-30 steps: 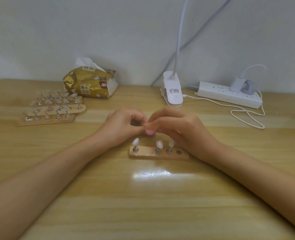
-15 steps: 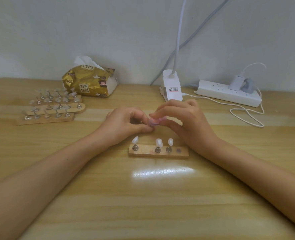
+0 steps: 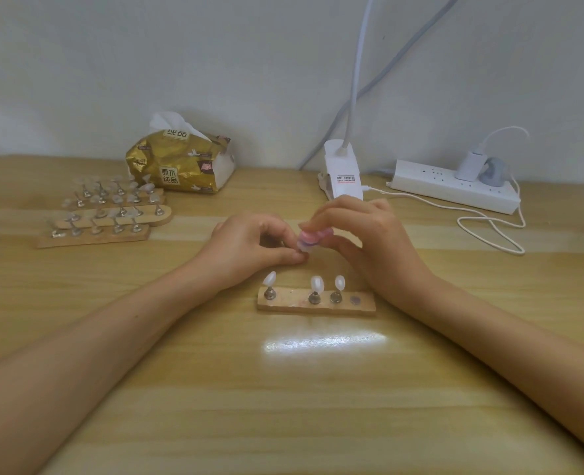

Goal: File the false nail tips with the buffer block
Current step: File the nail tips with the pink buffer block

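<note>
My right hand (image 3: 362,234) pinches a small pink and purple buffer block (image 3: 310,240) above the table. My left hand (image 3: 253,248) has its fingers curled, with the fingertips meeting the block's lower end; whatever they pinch there is hidden. Just in front of both hands lies a wooden strip (image 3: 318,305). On it stand three white false nail tips (image 3: 318,284) on metal pegs, with one bare magnet spot at the right end.
Several more wooden strips with nail tips (image 3: 109,214) lie at the back left. A gold tissue pack (image 3: 181,162) stands behind them. A white lamp clamp (image 3: 343,173) and a power strip (image 3: 455,186) with a looping cable sit at the back right.
My right hand has lifted and turned, so the buffer block now shows between its fingertips. The left hand has stayed almost still.
</note>
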The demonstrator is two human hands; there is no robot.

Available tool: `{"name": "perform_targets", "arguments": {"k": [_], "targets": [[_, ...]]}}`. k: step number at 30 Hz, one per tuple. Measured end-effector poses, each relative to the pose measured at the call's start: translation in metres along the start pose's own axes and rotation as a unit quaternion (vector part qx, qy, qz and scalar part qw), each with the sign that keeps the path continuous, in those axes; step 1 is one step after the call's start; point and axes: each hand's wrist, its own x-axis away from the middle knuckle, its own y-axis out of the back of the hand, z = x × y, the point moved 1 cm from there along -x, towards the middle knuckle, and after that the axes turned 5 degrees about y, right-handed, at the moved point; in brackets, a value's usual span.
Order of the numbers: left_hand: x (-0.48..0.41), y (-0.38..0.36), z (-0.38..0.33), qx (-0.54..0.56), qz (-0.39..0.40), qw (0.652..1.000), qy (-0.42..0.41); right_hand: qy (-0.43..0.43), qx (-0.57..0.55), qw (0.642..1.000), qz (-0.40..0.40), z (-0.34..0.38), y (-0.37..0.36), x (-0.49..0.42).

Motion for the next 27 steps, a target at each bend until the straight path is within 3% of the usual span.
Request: {"name": "perform_targets", "arguments": {"k": [4, 9, 13, 17, 21, 25, 27], "targets": [[0.001, 0.001, -0.002, -0.001, 0.002, 1.000, -0.006, 0.072, -0.022, 0.997, 0.014, 0.007, -0.002, -0.001], [0.000, 0.000, 0.000, -0.009, 0.000, 1.000, -0.011, -0.016, -0.006, 1.000, -0.007, -0.002, 0.002, 0.000], [0.001, 0.001, -0.002, -0.004, -0.002, 1.000, -0.009, 0.060, -0.013, 0.998, 0.027, 0.009, -0.002, 0.001], [0.000, 0.000, 0.000, -0.005, 0.005, 1.000, -0.012, -0.001, -0.023, 1.000, -0.010, -0.004, 0.003, -0.003], [0.001, 0.001, -0.002, -0.007, 0.003, 1.000, -0.009, 0.064, -0.025, 0.997, 0.016, 0.005, 0.000, 0.000], [0.001, 0.000, -0.001, -0.006, 0.006, 1.000, -0.017, -0.017, -0.047, 0.999, -0.011, -0.006, 0.005, -0.002], [0.001, 0.001, -0.001, -0.004, 0.003, 1.000, -0.021, 0.018, -0.042, 0.999, -0.002, -0.001, 0.006, -0.001]]}}
